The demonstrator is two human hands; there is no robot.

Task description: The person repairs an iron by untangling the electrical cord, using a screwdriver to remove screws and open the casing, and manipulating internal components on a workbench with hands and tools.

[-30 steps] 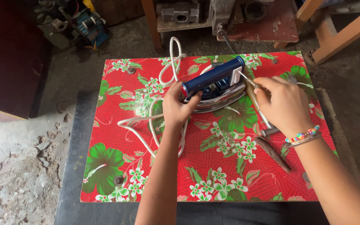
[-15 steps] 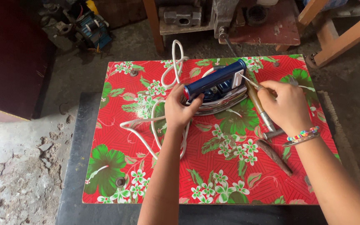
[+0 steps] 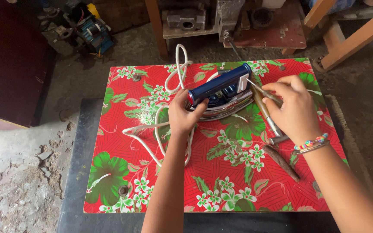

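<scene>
Holding the back end of an iron (image 3: 222, 92), the left hand (image 3: 184, 115) is wrapped around it and keeps it in place. The iron has a blue handle on top and a shiny metal bottom, and it sits on the desk (image 3: 121, 172), which has a red cover with green leaves and white flowers. The right hand (image 3: 293, 110) is closed around a thin metal tool (image 3: 262, 91), and the tip of the tool pokes at the front end of the iron's handle. A white cord (image 3: 156, 129) comes from the back of the iron and curls in loops on the cover, some beside the left hand and some behind the iron. A hammer (image 3: 269, 121) lies just beside the iron, partly under the right hand, and a dark brown tool (image 3: 282, 162) lies a bit farther from the iron on the same side. I think the iron is heavy and hard, and its shiny bottom looks slippery, so the blue handle is the best place to grab it. The cord looks soft and bendy.
</scene>
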